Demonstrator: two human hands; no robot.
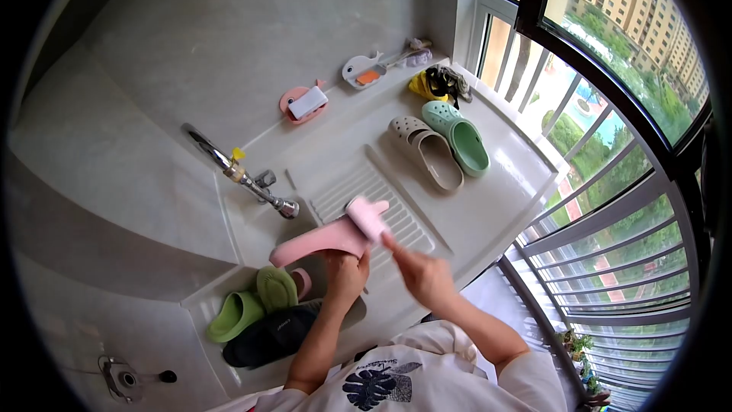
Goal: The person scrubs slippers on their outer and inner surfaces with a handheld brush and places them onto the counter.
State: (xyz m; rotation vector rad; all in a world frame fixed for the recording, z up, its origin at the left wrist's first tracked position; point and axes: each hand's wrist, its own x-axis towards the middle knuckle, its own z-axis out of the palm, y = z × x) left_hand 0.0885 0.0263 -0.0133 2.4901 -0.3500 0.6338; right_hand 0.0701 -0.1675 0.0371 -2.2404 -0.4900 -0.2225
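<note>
So your left grip (347,278) has its fingers closed around the pink slipper (316,244), holding it up over the near end of the washboard (404,217). Your right grip (423,275) is pinching the handle end of a pink brush (367,219), which overlaps the slipper; it's blurry, so can't tell if the bristles touch. Down to your left there's a black slipper (271,336) with two green slippers (235,318) just beside it. Past those, the tap (236,172) leans out from the wall. Further off, a beige clog (427,154) and a mint clog (461,141) sit side by side on the tabletop (507,194).
</note>
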